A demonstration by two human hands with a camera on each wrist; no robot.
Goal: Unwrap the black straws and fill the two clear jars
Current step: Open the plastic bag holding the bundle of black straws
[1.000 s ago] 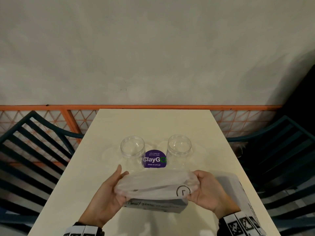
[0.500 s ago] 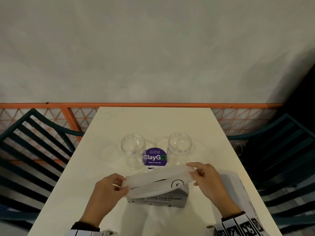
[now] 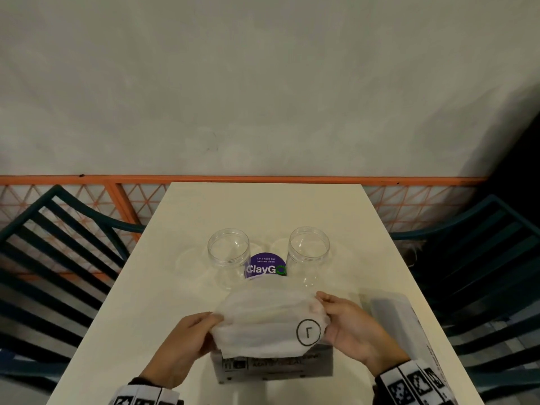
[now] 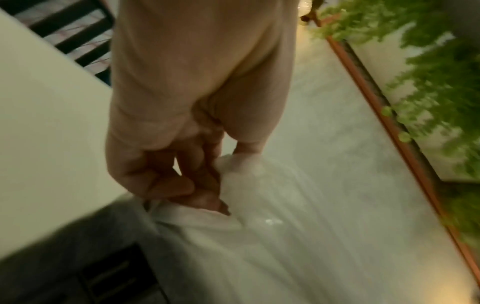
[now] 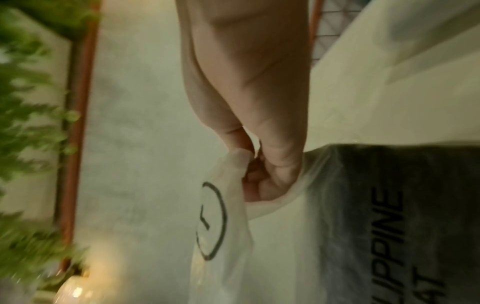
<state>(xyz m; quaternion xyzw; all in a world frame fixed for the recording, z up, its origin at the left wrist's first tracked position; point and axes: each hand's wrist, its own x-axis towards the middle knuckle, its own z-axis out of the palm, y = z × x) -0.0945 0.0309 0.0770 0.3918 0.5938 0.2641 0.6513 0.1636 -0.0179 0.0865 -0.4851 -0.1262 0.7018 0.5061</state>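
A white plastic bag (image 3: 270,323), marked with a circled "7", is pinched by the left hand (image 3: 187,346) and the right hand (image 3: 355,328). Behind the bag, a purple "ClayGo" sticker (image 3: 266,266) is seen between 2 clear jars (image 3: 228,252).

Both hands are raised just above the cream rectangular table (image 3: 175,287), palms turned toward each other. The left hand (image 3: 187,343) has its fingers (image 4: 182,185) curled and pinching against the thumb. The right hand (image 3: 347,328) pinches likewise between thumb and curled fingers (image 5: 265,185).

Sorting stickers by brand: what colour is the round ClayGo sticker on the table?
Purple, with white lettering and a green ring; the round ClayGo sticker shows best in the head view.
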